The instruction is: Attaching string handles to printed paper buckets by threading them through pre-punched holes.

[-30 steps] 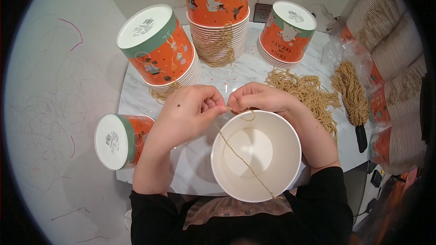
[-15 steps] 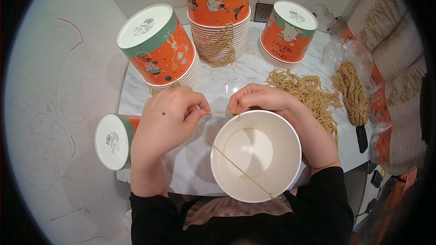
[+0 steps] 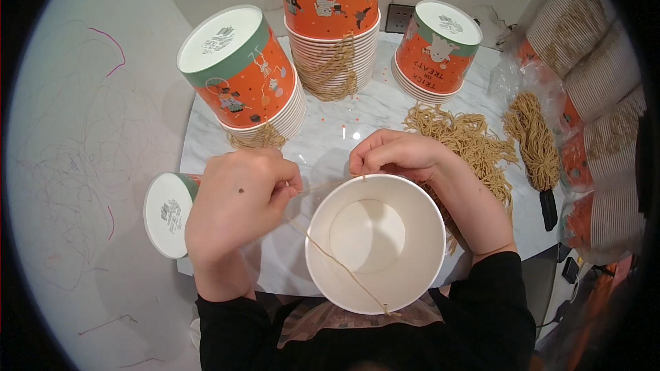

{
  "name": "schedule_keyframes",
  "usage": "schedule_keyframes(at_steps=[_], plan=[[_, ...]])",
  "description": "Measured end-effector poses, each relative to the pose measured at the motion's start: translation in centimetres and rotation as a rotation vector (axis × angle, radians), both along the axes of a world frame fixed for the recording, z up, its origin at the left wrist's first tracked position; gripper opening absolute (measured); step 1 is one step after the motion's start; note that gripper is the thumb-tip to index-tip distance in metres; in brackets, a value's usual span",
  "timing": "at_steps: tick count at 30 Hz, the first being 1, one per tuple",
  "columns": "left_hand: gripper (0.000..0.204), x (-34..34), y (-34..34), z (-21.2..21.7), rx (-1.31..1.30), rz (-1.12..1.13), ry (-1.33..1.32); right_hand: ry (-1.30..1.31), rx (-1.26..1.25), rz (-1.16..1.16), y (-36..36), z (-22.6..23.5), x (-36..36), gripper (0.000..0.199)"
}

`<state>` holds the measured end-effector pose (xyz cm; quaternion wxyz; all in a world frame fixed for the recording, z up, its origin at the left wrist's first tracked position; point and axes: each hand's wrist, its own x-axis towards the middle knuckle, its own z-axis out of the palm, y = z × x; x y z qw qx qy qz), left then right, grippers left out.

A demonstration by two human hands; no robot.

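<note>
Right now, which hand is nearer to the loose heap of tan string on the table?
Right. The right hand pinches at the far rim of the white bucket, just beside the string heap. The left hand pulls a strand on the bucket's opposite side.

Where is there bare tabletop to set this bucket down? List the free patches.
One bare patch of marble table lies between the left hand, the right hand and the tall cup stack. A strip lies under the white paper bucket. The right side is crowded with twine bundles.

White-lined paper cup point(image 3: 375, 244), tan twine point(image 3: 330, 261), orange-and-green illustrated cup stacks point(image 3: 240, 72), white marble table point(image 3: 323, 130)
</note>
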<state>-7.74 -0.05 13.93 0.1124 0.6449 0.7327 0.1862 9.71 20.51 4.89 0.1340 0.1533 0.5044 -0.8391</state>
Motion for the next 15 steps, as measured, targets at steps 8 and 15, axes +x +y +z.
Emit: schedule_keyframes(at_steps=[8,15], plan=[[0.031,0.8,2.1,-2.5,0.062,-0.185,-0.070,0.012,0.012,-0.049,-0.1,0.2,0.0,0.008],[0.032,-0.2,4.8,-4.6,-0.272,-0.143,-0.732,0.018,0.061,0.039,0.7,0.5,0.6,0.010]])
